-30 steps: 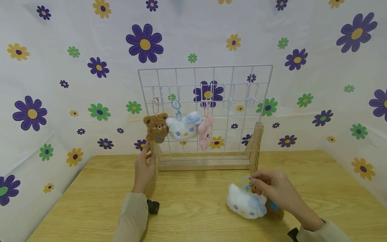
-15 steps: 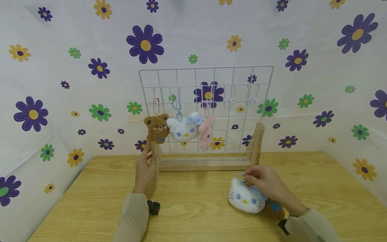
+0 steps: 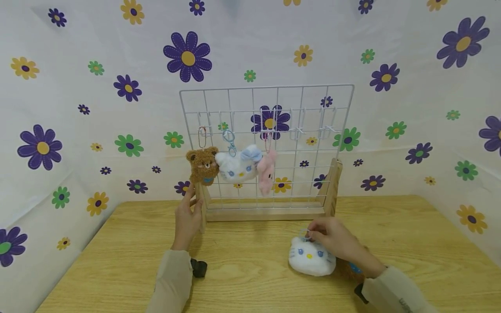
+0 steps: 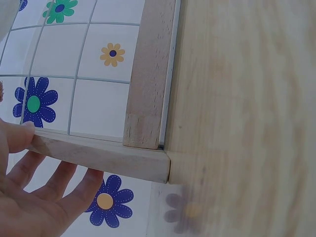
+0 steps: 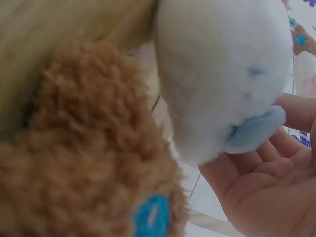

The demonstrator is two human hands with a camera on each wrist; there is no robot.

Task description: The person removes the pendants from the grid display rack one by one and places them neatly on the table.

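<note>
My right hand (image 3: 332, 237) pinches the pale blue ring at the top of a white cat plush keychain (image 3: 312, 258) low over the table. In the right wrist view, the plush's blue bow (image 5: 256, 131) lies against the hand. Partly behind that wrist is a brown bear plush (image 5: 98, 133) with a blue patch. My left hand (image 3: 188, 219) holds the left wooden upright (image 4: 98, 155) of the wire grid rack (image 3: 289, 169), thumb on one side and fingers on the other. Higher on the rack hang another brown bear (image 3: 203, 165), another white cat (image 3: 236, 167) and a pink plush (image 3: 266, 174).
White hooks (image 3: 326, 128) stick out from the grid on the right side, with nothing hanging on them. The rack stands towards the back of the wooden table (image 3: 242, 261). Behind it is a flower-patterned backdrop (image 3: 242, 39).
My right hand has moved left, taking the cat plush with it. The plush has swung from tilted to facing forward, more level. My left hand stays on the rack.
</note>
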